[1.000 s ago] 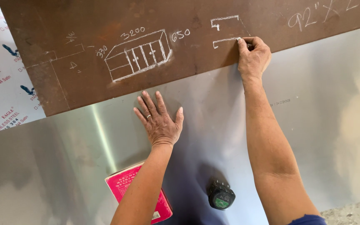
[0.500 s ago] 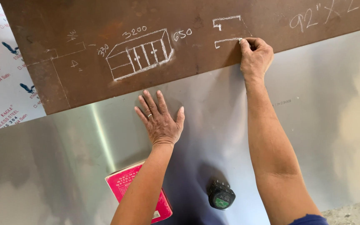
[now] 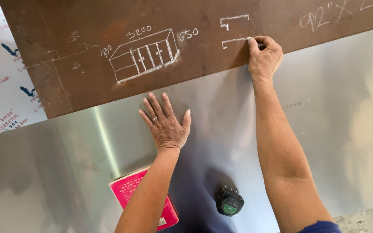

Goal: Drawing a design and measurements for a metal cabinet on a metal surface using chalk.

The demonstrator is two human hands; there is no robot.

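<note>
The right hand (image 3: 264, 56) is closed on a small chalk (image 3: 250, 39), its tip touching the brown plate (image 3: 87, 73) at a white bracket mark (image 3: 235, 31), up-left of the knuckles. The left hand (image 3: 165, 125) lies flat, fingers spread, on the steel sheet (image 3: 324, 129), farther from the mark.

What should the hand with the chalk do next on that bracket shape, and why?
Probably draw a short line to close the open side. The right hand holds its tip at the right end of the lower stroke of the chalk bracket, whose right side is open. The left hand lies flat on the shiny metal sheet, steadying the body, so it can stay.
</note>
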